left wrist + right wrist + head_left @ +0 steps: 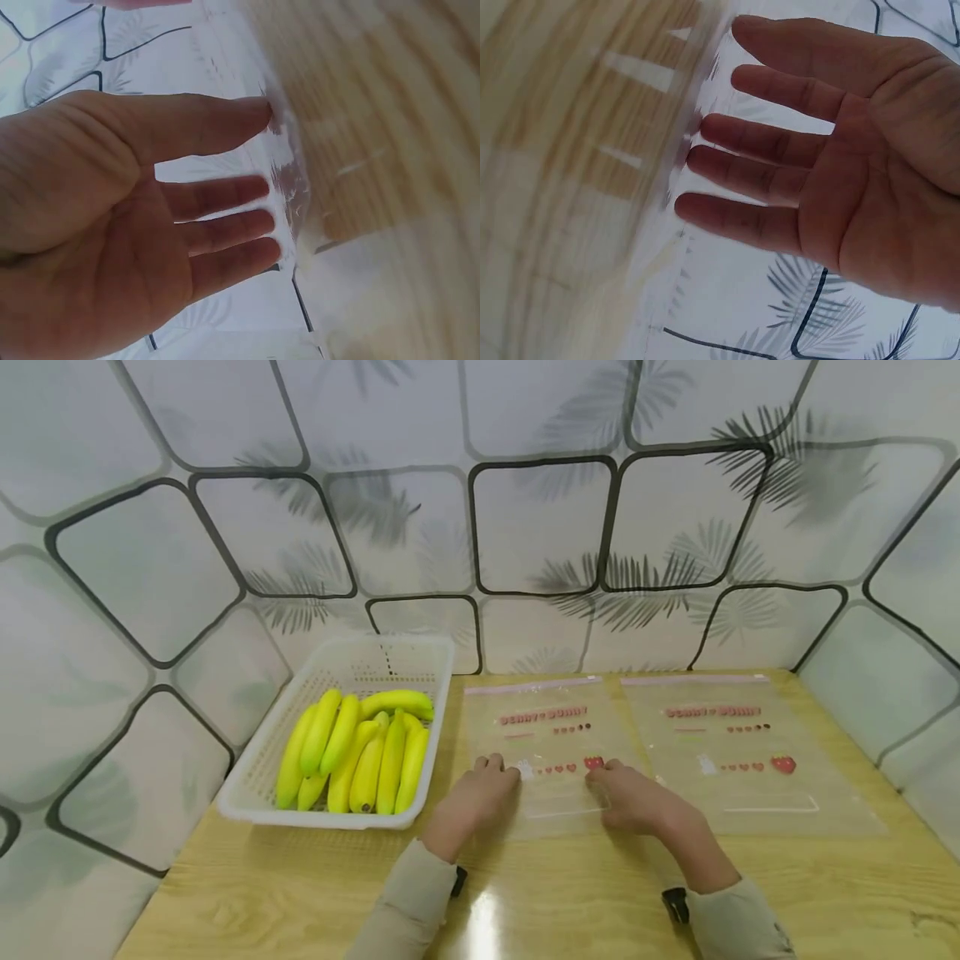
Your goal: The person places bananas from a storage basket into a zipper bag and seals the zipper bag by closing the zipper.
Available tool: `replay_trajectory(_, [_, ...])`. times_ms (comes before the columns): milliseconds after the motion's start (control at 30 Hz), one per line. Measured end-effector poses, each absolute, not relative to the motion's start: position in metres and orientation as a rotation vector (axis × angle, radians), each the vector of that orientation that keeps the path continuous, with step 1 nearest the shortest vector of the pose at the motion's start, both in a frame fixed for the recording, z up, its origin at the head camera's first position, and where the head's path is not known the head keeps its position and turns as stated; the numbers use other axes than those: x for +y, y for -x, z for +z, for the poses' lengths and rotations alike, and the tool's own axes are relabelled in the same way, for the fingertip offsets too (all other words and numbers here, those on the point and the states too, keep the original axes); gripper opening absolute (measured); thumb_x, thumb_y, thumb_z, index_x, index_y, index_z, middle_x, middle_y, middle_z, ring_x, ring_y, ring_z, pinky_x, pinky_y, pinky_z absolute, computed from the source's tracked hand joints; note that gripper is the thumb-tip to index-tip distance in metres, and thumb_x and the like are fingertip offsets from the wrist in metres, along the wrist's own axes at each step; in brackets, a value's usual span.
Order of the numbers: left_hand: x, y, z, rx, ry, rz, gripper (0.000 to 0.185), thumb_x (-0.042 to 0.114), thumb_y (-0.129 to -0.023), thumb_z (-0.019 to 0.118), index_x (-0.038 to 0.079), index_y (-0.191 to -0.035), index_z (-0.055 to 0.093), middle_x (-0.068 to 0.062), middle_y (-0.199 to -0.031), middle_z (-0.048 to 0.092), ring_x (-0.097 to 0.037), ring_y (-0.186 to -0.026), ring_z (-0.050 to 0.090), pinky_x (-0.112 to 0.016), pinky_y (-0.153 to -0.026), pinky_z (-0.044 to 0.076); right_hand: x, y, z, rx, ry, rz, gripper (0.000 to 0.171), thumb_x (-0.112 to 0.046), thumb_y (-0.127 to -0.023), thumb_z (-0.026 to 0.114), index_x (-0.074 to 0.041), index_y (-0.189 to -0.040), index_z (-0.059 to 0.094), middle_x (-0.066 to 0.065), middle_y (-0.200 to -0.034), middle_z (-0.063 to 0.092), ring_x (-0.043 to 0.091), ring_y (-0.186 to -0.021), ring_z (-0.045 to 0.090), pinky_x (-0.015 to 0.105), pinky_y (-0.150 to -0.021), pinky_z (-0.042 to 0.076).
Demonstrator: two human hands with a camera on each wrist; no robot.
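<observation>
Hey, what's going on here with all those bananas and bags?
A person's left grip and right grip are touching a clear printed bag lying flat on the wooden table, one near each side of its lower part. A second bag just like it lies to the right. The bananas are all in the white basket on the left, with none in either bag.
</observation>
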State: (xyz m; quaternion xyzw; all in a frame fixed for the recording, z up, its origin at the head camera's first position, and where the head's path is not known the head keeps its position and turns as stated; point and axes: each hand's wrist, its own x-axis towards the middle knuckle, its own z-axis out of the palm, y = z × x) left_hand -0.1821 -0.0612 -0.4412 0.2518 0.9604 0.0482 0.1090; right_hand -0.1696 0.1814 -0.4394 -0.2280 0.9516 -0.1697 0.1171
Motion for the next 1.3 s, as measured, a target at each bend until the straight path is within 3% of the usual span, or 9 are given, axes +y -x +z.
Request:
replay_trajectory(133, [-0.064,0.182,-0.441,2.776,-0.707,0.228,0.042,-0.011,-0.091,0.058,0.009,-0.127,0.057,-0.023,-0.136,0.049,-0.039,-0.133,0.044,-0.047,-0.103,0.046,0.176,0.169,-0.44,2.783,0.666,-0.457,0.027,0.01,-0.072,0.063,-0.002,-0.096,0.063,0.015,-0.097,0.056,0.025,-0.082,0.052,0.041,-0.069,0.045])
replay_trajectory(200, [-0.065,0.182,-0.44,2.757,-0.694,0.26,0.041,-0.012,-0.091,0.057,0.009,-0.127,0.057,-0.024,-0.135,0.05,-0.039,-0.131,0.047,-0.047,-0.103,0.047,0.174,0.17,-0.44,2.786,0.662,-0.418,0.028,0.009,-0.073,0.063,-0.002,-0.098,0.064,0.017,-0.1,0.056,0.027,-0.083,0.054,0.041,-0.069,0.046])
replay_trajectory(300, [-0.065,0.182,-0.438,2.778,-0.699,0.238,0.032,-0.007,-0.094,0.055,0.009,-0.121,0.059,-0.019,-0.12,0.055,-0.032,-0.112,0.055,-0.043,-0.092,0.052,0.175,0.174,-0.439,2.791,0.673,-0.408,0.036,0.01,-0.073,0.063,0.001,-0.107,0.065,0.02,-0.107,0.058,0.031,-0.09,0.058,0.044,-0.073,0.05])
replay_trajectory(433, [-0.061,0.182,-0.437,2.805,-0.683,0.158,0.023,0.002,-0.099,0.051,0.01,-0.119,0.059,-0.017,-0.112,0.057,-0.028,-0.1,0.055,-0.043,-0.085,0.052,0.179,0.176,-0.438,2.777,0.66,-0.451,0.045,0.011,-0.073,0.063,0.004,-0.118,0.063,0.024,-0.117,0.056,0.037,-0.101,0.059,0.049,-0.083,0.052])
replay_trajectory(633, [-0.055,0.178,-0.434,2.836,-0.65,0.092,0.024,0.018,-0.103,0.049,0.011,-0.123,0.059,-0.018,-0.112,0.057,-0.031,-0.102,0.055,-0.044,-0.083,0.052,0.182,0.174,-0.435,2.739,0.614,-0.501,0.048,0.007,-0.074,0.064,0.001,-0.122,0.063,0.024,-0.12,0.056,0.038,-0.106,0.058,0.053,-0.089,0.05])
replay_trajectory(900, [-0.056,0.176,-0.435,2.832,-0.639,0.127,0.022,0.013,-0.097,0.056,0.008,-0.118,0.059,-0.018,-0.108,0.055,-0.03,-0.097,0.053,-0.044,-0.079,0.053,0.171,0.167,-0.436,2.731,0.589,-0.522,0.046,-0.011,-0.076,0.072,-0.001,-0.12,0.063,0.018,-0.111,0.056,0.033,-0.097,0.055,0.051,-0.082,0.048])
replay_trajectory(1133, [-0.057,0.178,-0.44,2.787,-0.619,0.18,0.033,0.01,-0.095,0.057,0.008,-0.128,0.057,-0.021,-0.135,0.049,-0.038,-0.13,0.044,-0.05,-0.101,0.047,0.167,0.165,-0.44,2.748,0.535,-0.493,0.049,-0.008,-0.076,0.072,0.0,-0.124,0.061,0.02,-0.114,0.055,0.036,-0.102,0.054,0.053,-0.083,0.048])
replay_trajectory(1300, [-0.056,0.178,-0.439,2.76,-0.606,0.191,0.045,0.015,-0.088,0.066,0.01,-0.131,0.054,-0.019,-0.124,0.053,-0.034,-0.116,0.052,-0.049,-0.092,0.051,0.171,0.166,-0.438,2.745,0.547,-0.501,0.051,-0.005,-0.075,0.071,0.0,-0.125,0.061,0.023,-0.122,0.054,0.041,-0.11,0.054,0.055,-0.089,0.048])
